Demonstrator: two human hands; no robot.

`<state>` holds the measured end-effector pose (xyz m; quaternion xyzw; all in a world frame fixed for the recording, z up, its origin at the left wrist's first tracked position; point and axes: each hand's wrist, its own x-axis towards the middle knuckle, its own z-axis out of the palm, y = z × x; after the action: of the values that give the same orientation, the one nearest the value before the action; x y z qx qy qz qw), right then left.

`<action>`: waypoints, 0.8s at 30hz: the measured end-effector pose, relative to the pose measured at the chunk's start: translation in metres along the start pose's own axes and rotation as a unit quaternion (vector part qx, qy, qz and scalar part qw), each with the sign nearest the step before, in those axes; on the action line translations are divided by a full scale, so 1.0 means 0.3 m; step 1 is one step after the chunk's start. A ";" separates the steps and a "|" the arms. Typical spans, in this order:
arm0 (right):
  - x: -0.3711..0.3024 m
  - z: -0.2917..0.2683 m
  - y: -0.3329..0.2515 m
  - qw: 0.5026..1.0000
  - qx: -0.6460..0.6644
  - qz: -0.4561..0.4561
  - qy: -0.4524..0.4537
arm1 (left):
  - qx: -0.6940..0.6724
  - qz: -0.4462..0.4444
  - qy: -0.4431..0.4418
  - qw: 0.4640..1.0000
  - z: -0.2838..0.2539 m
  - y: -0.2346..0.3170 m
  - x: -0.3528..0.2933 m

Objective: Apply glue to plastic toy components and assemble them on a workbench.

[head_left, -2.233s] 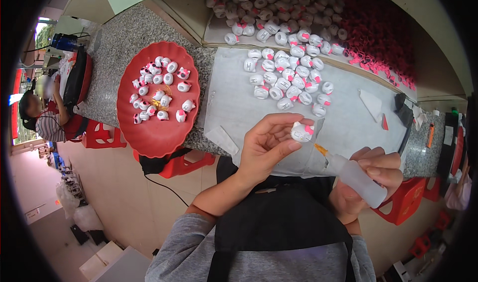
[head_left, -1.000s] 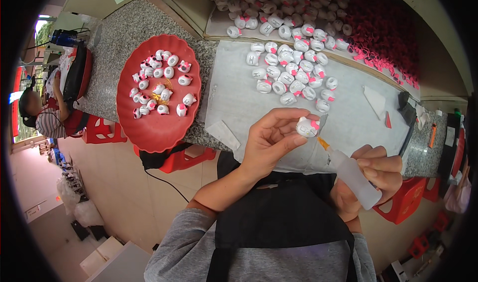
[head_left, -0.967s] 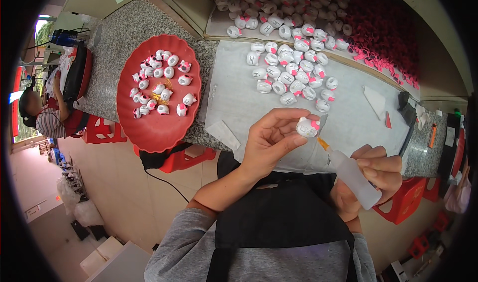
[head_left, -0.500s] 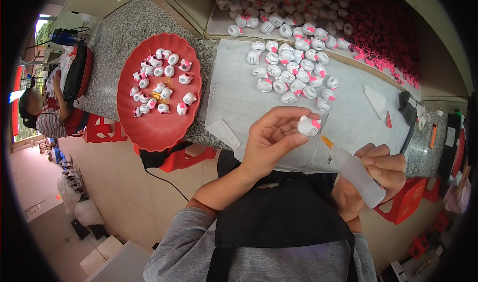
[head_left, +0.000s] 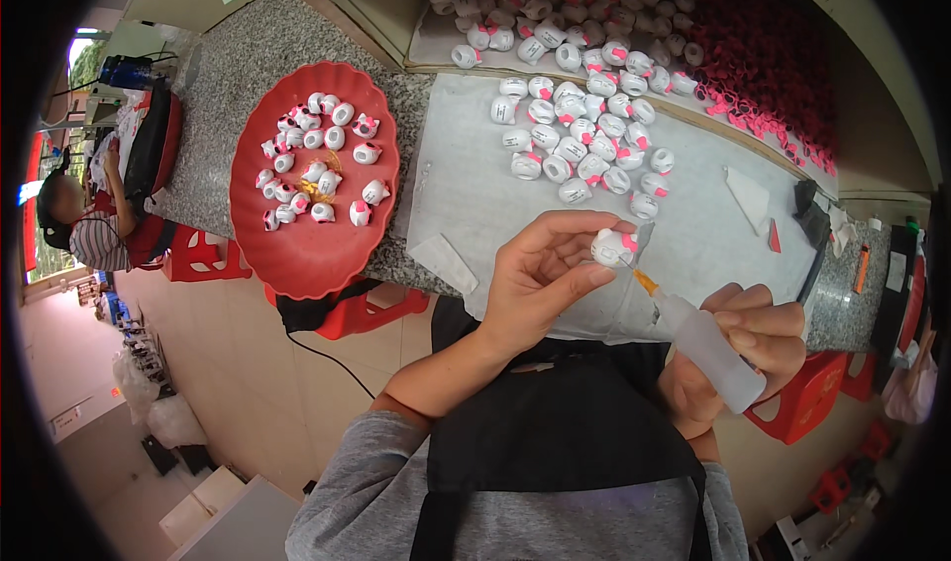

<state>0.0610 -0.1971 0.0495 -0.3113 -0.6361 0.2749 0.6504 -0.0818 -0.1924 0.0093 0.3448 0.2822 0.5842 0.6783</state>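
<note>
- While a white figurine (head_left: 608, 249) was pinched by the left hand (head_left: 540, 282) above the worktop's (head_left: 238, 76) near edge, a bottle (head_left: 715, 358) was grasped by the right hand (head_left: 761, 333).
- Its orange tip (head_left: 646, 283) was held near the figurine.

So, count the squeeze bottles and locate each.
1: the squeeze bottle is in the right hand, its nozzle near the white cat-head piece. Others may be hidden.

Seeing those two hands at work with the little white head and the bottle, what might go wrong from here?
The right hand grips the bottle, its yellow tip close to the white cat head: too hard a squeeze might mark the head, if anything comes out.
The left hand holds that head by the fingertips, so it might slip.
</note>
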 end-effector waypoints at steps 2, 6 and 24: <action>-0.002 0.003 0.001 1.000 -0.004 0.000 0.006 | 0.015 0.022 -0.012 1.000 -0.003 -0.006 -0.003; -0.004 0.002 0.000 1.000 -0.010 -0.002 -0.007 | 0.069 0.051 -0.011 0.996 -0.008 -0.010 -0.003; -0.004 -0.001 0.011 0.999 -0.026 -0.011 0.016 | 0.161 0.106 -0.027 0.981 -0.011 -0.013 0.003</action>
<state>0.0614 -0.1960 0.0462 -0.3258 -0.6356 0.2462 0.6552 -0.0818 -0.1914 0.0040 0.4935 0.3161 0.5900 0.5553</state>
